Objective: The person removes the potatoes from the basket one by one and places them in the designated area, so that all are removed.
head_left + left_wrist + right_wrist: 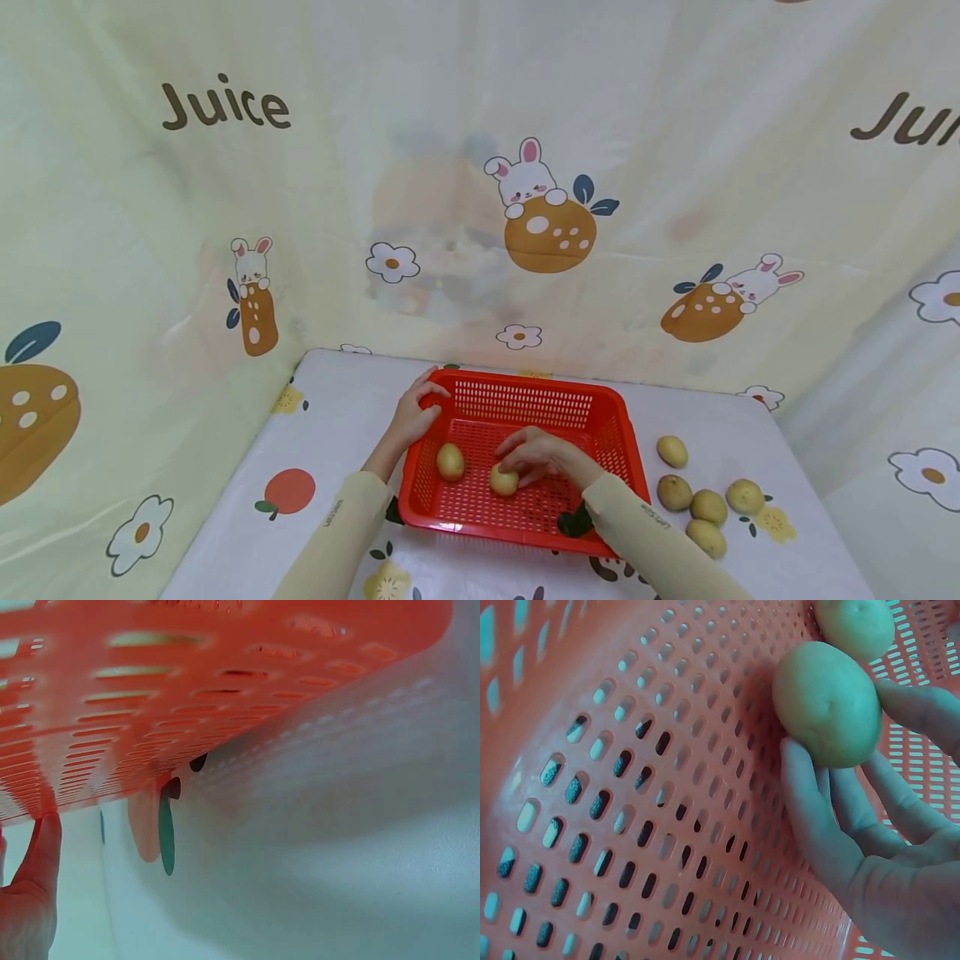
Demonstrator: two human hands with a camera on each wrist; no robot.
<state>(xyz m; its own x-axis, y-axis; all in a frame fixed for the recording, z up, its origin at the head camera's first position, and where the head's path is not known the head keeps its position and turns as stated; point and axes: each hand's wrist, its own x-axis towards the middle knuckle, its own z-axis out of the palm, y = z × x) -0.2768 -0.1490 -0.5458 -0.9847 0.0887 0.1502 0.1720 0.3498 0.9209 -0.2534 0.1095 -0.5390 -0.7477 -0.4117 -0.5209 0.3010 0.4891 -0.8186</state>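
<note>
A red plastic basket [525,528] with slotted walls stands on the table. My left hand [412,411] grips its left rim near the back corner; in the left wrist view part of that hand [34,892] touches the basket's outer side. Inside the basket, my right hand [542,455] holds a yellowish potato [503,480] between thumb and fingers, low over the slotted floor. The right wrist view shows this potato [827,705] at the fingertips. Another potato [451,462] lies in the basket's left part, left of the held one.
Right of the basket several potatoes lie loose on the table, among them a single one [672,451] farther back and a browner one [674,492]. A patterned cloth [330,442] covers the table. Printed curtains [450,317] hang behind and at the sides.
</note>
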